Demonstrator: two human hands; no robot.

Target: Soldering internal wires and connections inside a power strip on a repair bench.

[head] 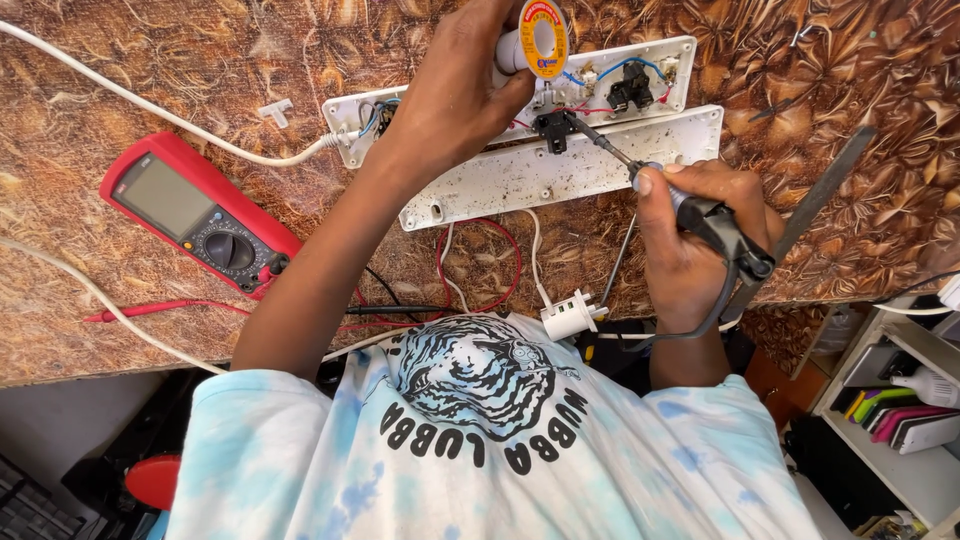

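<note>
Head view shows the right hand (700, 225) closed tight around a soldering iron (640, 175), its tip touching a black part (553, 128) on the open white power strip (560, 150). The left hand (465, 85) pinches a spool of solder (535, 40) just above it. Those fingers sit very near the hot tip — a small slip could burn them. The thin red and blue wires (610, 75) close by could melt too, and the iron's cord (700, 320) might snag.
</note>
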